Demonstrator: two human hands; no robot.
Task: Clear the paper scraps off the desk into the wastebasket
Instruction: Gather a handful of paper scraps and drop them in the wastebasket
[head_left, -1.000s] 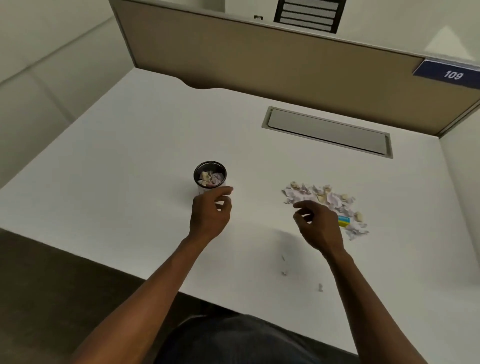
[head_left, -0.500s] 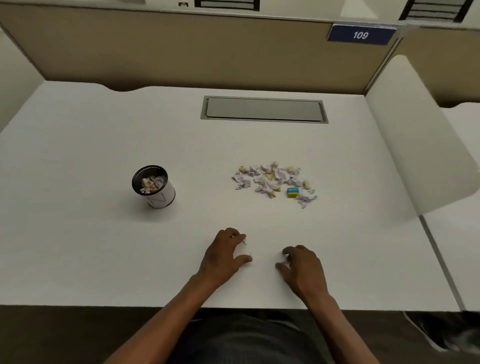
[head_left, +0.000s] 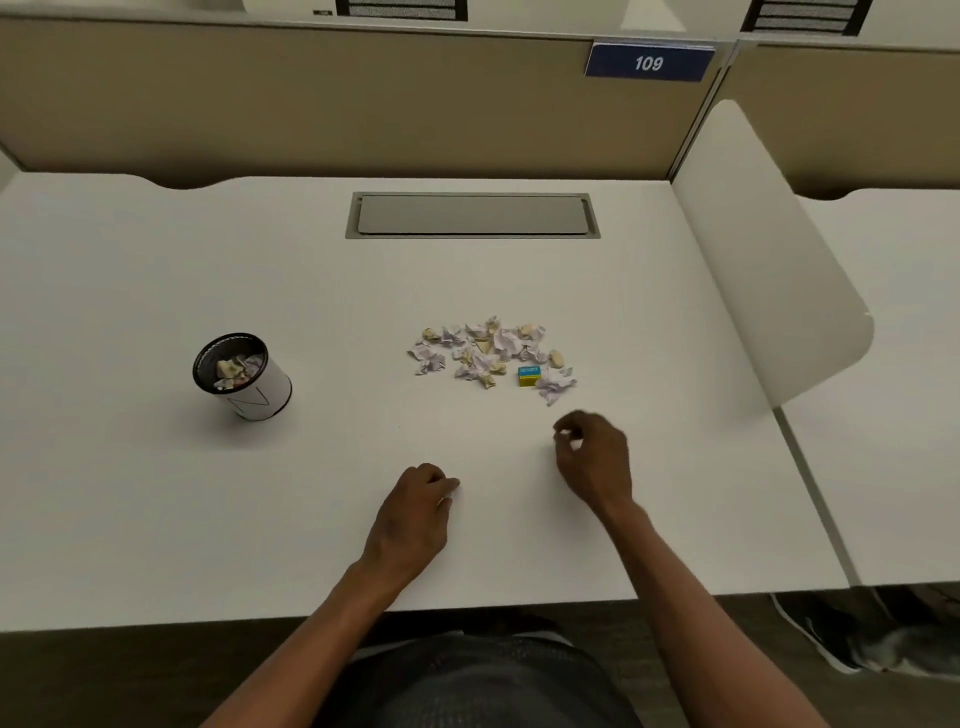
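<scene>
Scraps (head_left: 491, 351), crumpled lilac and cream, lie mid-desk (head_left: 156, 493), just ahead of the right hand (head_left: 595, 457), clearly the nearer one. Its fingers curl in a pinch; whether anything's held, I cannot tell. Left hand (head_left: 415, 512) rests curled, contents unclear. Wastebasket (head_left: 244, 376) stands well left, part-filled.

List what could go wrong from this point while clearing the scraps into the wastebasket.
1. A small blue-and-yellow block sits among the paper scraps; a broad sweep could bin it too.
2. The wastebasket is small, already holds scraps and stands well left of the pile, so pieces may drop on the way or miss its mouth.
3. The right hand, nearest the pile, seems to pinch something tiny; such bits are easily lost on the white desk.
</scene>
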